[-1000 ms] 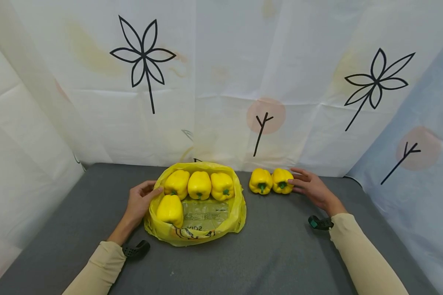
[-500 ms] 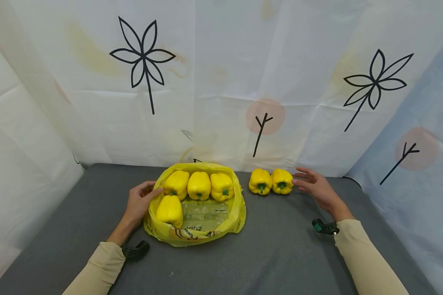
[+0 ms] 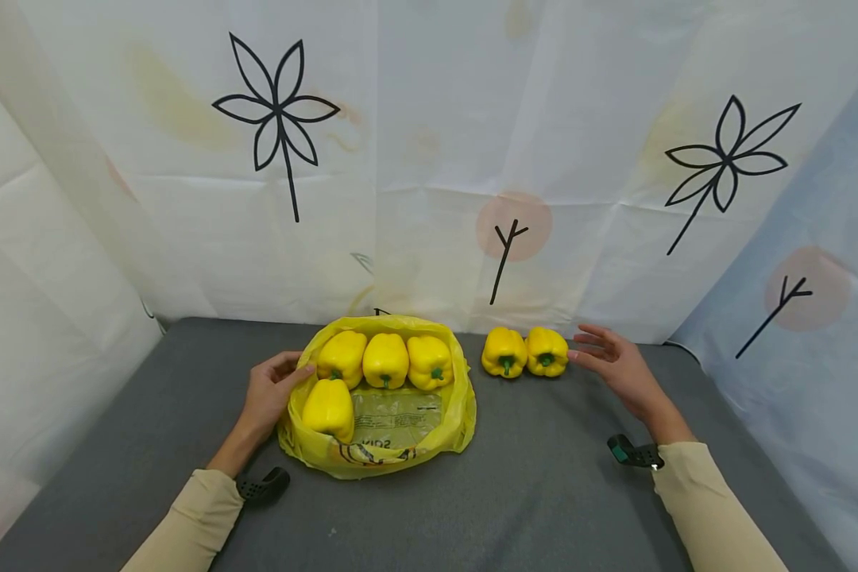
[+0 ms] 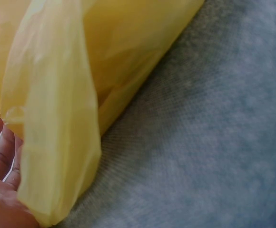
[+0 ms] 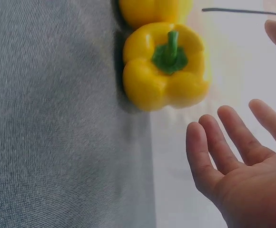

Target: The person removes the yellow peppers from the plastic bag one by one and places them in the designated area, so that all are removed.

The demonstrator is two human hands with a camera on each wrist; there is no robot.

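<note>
A yellow plastic bag (image 3: 429,459) lies with its mouth spread wide, printed lettering along its front. Inside are several yellow bell peppers (image 3: 386,361): a row at the back and another pepper (image 3: 329,409) at the front left. My left hand (image 3: 266,396) holds the bag's left rim, thumb over the edge; in the left wrist view its fingers (image 4: 2,152) are partly hidden by the film. Two more bell peppers (image 3: 504,352) stand side by side right of the bag. Just right of the outer pepper (image 5: 166,66), my right hand (image 5: 252,175) holds nothing, its fingers spread.
Everything rests on a grey table (image 3: 515,492). A white patterned cloth (image 3: 429,159) hangs along the table's back edge, with more cloth at both sides. A dark band (image 3: 632,453) sits on the right wrist and another (image 3: 263,485) on the left.
My right hand has let go of the outer bell pepper and drawn back slightly to the right. My left hand and the bag have stayed in place.
</note>
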